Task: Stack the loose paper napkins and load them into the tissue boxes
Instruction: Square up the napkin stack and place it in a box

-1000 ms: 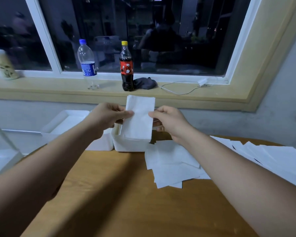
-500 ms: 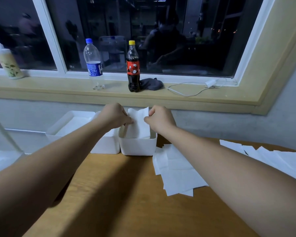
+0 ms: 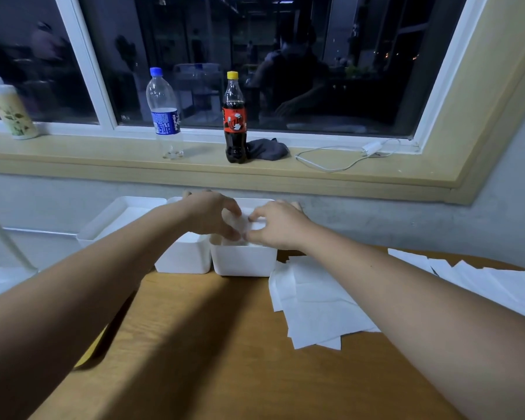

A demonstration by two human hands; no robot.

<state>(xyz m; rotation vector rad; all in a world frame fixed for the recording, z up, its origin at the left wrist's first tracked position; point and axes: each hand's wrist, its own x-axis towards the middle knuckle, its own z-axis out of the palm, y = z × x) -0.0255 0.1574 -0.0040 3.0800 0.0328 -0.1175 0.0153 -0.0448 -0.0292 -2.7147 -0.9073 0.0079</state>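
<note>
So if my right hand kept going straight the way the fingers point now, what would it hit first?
Your right hand points left and slightly down over the right tissue box. It would probably meet the napkin in that box first, then the left hand just beyond, though depth is hard to judge here.

Three white tissue boxes [image 3: 244,262] stand open in a row at the desk's far edge. Loose white napkins [image 3: 315,307] lie overlapping, flat, just right of them.
</note>
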